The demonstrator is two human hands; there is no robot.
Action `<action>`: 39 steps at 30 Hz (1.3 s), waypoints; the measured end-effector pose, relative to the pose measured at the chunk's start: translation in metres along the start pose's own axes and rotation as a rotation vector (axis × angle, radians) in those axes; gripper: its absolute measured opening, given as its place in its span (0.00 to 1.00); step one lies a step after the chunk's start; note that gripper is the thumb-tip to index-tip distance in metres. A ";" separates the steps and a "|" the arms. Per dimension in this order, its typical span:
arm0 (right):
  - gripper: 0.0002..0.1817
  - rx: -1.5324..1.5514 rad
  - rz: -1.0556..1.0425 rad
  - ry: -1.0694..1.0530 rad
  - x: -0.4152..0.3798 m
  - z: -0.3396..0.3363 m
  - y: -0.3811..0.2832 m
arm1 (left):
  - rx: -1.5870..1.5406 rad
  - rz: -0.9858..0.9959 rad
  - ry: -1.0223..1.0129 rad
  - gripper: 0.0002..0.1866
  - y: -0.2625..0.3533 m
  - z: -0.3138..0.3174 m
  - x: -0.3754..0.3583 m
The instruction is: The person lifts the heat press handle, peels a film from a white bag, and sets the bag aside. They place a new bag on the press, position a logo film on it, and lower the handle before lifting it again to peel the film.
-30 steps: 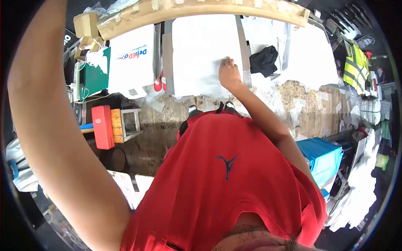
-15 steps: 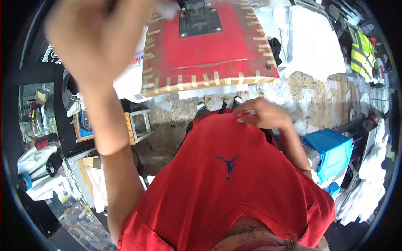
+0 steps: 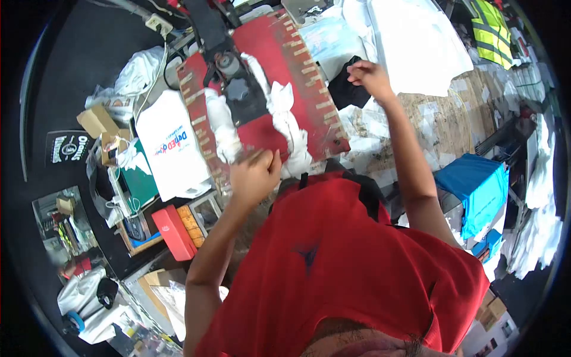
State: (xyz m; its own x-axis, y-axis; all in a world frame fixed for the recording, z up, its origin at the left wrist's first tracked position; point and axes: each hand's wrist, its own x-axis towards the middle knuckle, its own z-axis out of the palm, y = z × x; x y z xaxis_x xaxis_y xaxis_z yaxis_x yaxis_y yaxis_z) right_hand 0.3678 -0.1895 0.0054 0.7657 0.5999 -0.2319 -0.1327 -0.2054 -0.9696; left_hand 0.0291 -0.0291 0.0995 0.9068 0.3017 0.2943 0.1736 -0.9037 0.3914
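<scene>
A red heat-press plate (image 3: 309, 77) with taped edges lies lowered in front of me, its U-shaped handle (image 3: 285, 119) wrapped in white cloth. My left hand (image 3: 256, 174) is closed on the near bar of that handle, at the plate's front edge. My right hand (image 3: 366, 74) reaches out to the right of the press, its curled fingers at the top edge of a black cloth (image 3: 344, 94) on the worn table (image 3: 440, 125). Whether those fingers grip the cloth is unclear. My red shirt (image 3: 333, 262) fills the lower view.
A white printed bag (image 3: 169, 146) lies left of the press, beside a red box (image 3: 173, 232) and a small crate. White sheets (image 3: 416, 41) and a hi-vis vest (image 3: 491, 30) lie at the back right. Blue fabric (image 3: 476, 187) and white piles are at the right.
The red plate has come down over the white sheet. My left hand dropped from overhead to the handle's near bar. My right hand left my shirt and reached the black cloth.
</scene>
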 end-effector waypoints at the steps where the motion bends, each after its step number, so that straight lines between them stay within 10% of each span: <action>1: 0.09 -0.131 0.019 0.060 0.015 0.004 0.014 | 0.019 -0.035 -0.027 0.16 0.001 0.001 0.001; 7: 0.06 0.149 0.061 0.399 0.147 0.000 0.085 | 0.013 0.037 0.022 0.18 -0.009 0.008 0.002; 12: 0.40 -0.498 0.219 0.640 0.261 -0.025 0.145 | -0.007 0.038 -0.010 0.17 -0.024 0.022 -0.010; 18: 0.49 -0.877 0.392 0.761 0.290 -0.008 0.128 | -0.041 0.072 -0.021 0.16 -0.024 0.022 -0.002; 26: 0.21 -0.596 -0.211 0.838 0.248 -0.019 0.074 | -0.027 0.098 0.026 0.14 -0.030 0.024 -0.008; 32: 0.12 0.295 -0.568 0.276 -0.009 0.100 -0.084 | -0.072 0.070 0.077 0.15 -0.026 0.018 -0.007; 36: 0.11 -0.040 -0.426 -0.284 -0.133 0.162 -0.080 | -0.044 -0.004 0.044 0.08 -0.019 0.009 -0.011; 39: 0.06 0.004 -0.268 -0.315 -0.155 0.186 -0.065 | -0.177 -0.022 -0.209 0.07 -0.029 0.010 -0.017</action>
State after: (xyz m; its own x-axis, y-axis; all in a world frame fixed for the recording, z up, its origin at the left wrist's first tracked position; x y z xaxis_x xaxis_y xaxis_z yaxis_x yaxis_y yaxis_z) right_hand 0.1408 -0.1256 0.0902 0.5434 0.8393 0.0168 0.0423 -0.0074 -0.9991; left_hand 0.0120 -0.0106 0.0746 0.9662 0.2352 0.1052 0.1412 -0.8248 0.5475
